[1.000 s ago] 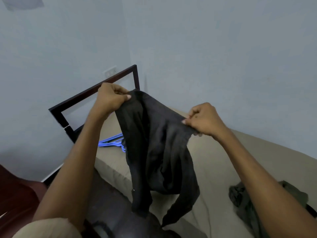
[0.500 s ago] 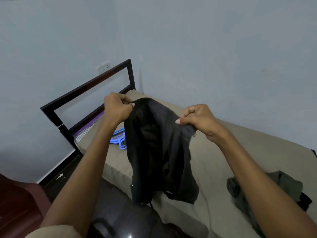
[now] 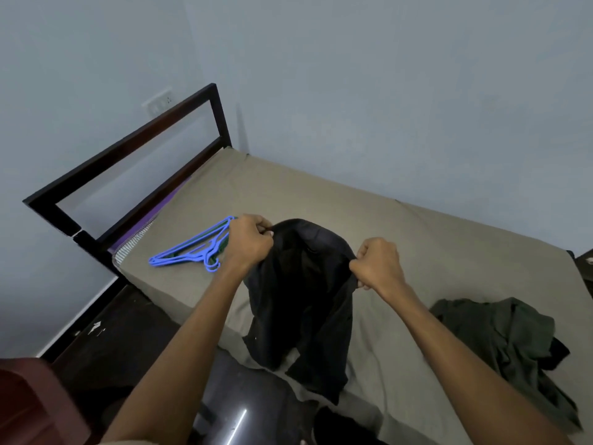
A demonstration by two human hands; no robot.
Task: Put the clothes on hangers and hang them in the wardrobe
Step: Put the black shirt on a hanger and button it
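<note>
A black garment [image 3: 301, 293] hangs between both hands over the near side of the bed. My left hand [image 3: 248, 240] pinches its top edge on the left. My right hand [image 3: 377, 264] grips the top edge on the right. The cloth's lower end trails onto the sheet. Blue plastic hangers [image 3: 192, 248] lie stacked on the bed just left of my left hand. A dark green heap of clothes [image 3: 500, 342] lies on the bed to the right. No wardrobe is in view.
The bed [image 3: 417, 239] has a tan sheet and a dark wooden headboard frame [image 3: 128, 149] on the left, against pale blue walls. A dark glossy object [image 3: 244, 409] sits below at the bed's near edge. A reddish piece of furniture [image 3: 29, 403] fills the lower left corner.
Both hands have come down with the black garment, from in front of the wall to low over the bed. The view has tilted down, and more of the bed and hangers shows.
</note>
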